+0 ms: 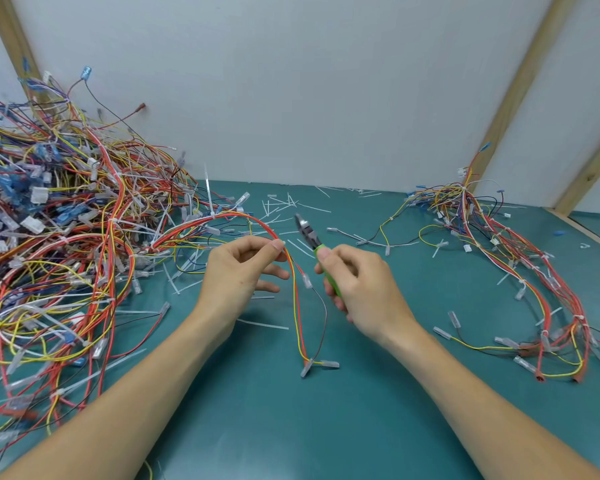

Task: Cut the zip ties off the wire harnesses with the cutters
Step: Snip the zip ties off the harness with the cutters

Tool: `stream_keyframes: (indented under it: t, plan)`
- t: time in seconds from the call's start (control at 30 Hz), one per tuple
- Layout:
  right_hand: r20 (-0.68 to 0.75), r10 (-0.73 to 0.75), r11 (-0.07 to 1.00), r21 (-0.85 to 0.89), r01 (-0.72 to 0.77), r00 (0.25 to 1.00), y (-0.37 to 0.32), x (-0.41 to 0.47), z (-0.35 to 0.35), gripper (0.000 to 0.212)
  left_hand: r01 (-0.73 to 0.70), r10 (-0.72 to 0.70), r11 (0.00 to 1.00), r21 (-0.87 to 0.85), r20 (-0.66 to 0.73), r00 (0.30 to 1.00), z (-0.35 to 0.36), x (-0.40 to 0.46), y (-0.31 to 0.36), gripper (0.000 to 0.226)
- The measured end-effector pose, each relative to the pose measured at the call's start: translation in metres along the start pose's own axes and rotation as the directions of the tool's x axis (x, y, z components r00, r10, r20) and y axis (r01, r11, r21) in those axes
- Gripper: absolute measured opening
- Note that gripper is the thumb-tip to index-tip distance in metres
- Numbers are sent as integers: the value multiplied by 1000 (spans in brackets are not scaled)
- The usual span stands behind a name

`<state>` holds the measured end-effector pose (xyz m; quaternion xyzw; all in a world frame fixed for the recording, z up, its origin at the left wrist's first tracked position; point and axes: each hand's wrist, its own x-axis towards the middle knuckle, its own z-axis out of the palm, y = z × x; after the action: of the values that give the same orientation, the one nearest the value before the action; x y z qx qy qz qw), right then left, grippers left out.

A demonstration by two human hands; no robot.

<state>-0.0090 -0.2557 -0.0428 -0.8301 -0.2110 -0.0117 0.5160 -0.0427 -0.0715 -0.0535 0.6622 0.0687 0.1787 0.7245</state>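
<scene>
Two bare hands work above a teal surface (378,427): the left hand (243,271) pinches a red-and-yellow wire harness (257,221) between thumb and forefinger, while the right hand (361,285) curls around the green-handled cutters (310,239), whose tip points up and away, just beside the pinch. Cut zip ties (278,206) litter the surface between a big harness pile (56,237) at left and a smaller bundle (520,265) at right.

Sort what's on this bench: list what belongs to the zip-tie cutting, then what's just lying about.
In use:
left hand pinching the red-and-yellow harness
right hand gripping the green-handled cutters

Lying about:
tangled harness pile
smaller harness bundle
cut zip-tie scraps
</scene>
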Motion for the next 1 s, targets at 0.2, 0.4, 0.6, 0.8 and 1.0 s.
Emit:
stream_keyframes:
  t: [0.2,0.4,0.6,0.8,1.0]
  plan:
    - [-11,17,991,131,-15,1000,1,4,1,55,45,-45,999,10,84,995,3,-3,-1,21]
    - [94,31,967,249,-54,995,5,3,10,8,153,-149,988,-24,133,980,5,-6,-1,29]
    - [-44,107,941,326,-87,993,8,7,8,16,158,-155,986,-53,58,986,5,-4,1,19]
    - [-159,224,944,281,-174,961,16,18,-8,20,205,-217,940,-272,-13,976,-2,1,5,18]
    - [-138,278,950,187,-250,951,22,23,-19,22,201,-215,949,-243,-33,976,-8,1,2,17]
